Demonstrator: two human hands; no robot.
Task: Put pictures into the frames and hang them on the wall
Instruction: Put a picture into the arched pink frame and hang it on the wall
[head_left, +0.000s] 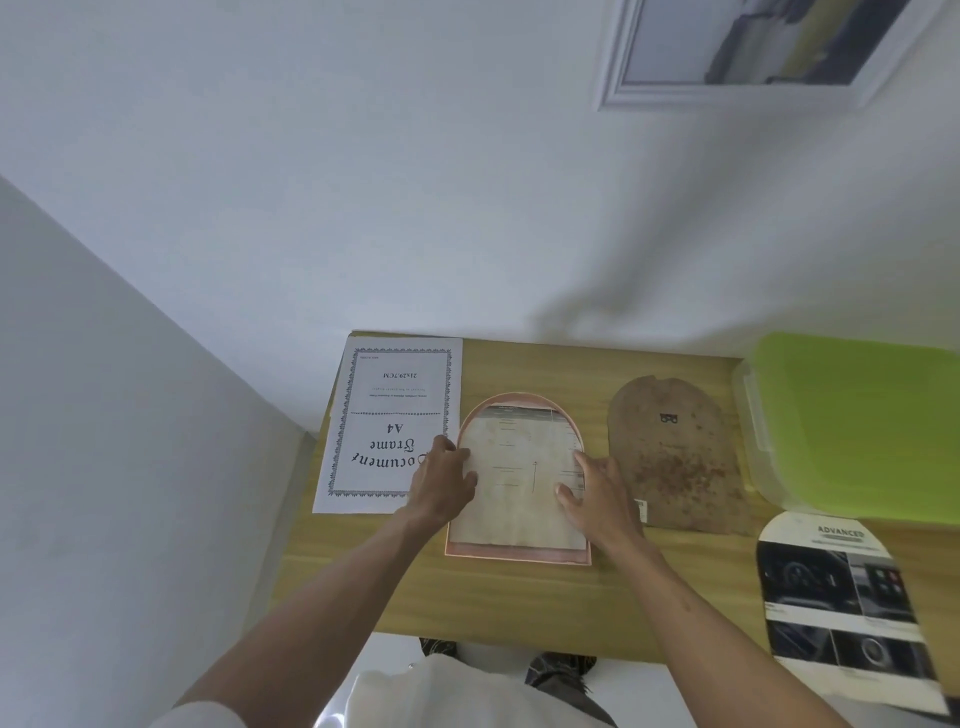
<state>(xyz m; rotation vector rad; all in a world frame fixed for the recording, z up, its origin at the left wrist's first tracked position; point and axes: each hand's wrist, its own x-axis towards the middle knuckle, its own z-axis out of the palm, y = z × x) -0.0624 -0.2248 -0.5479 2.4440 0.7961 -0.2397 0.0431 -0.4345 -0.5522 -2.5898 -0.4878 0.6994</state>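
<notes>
Head view: wooden table (519, 603) abuts white wall (363, 208), bearing arched frame (519, 556).

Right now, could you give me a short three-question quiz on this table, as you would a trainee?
1. True or false: both hands lie on the picture in the arched pink frame.
2. What lies just right of that frame? A) the brown backing board B) the white paper insert C) the green-lidded box
3. Fill in: a white-framed picture already hangs on the ____.

Key
1. True: the left hand is at the picture's left edge, the right hand at its right edge.
2. A
3. wall
</notes>
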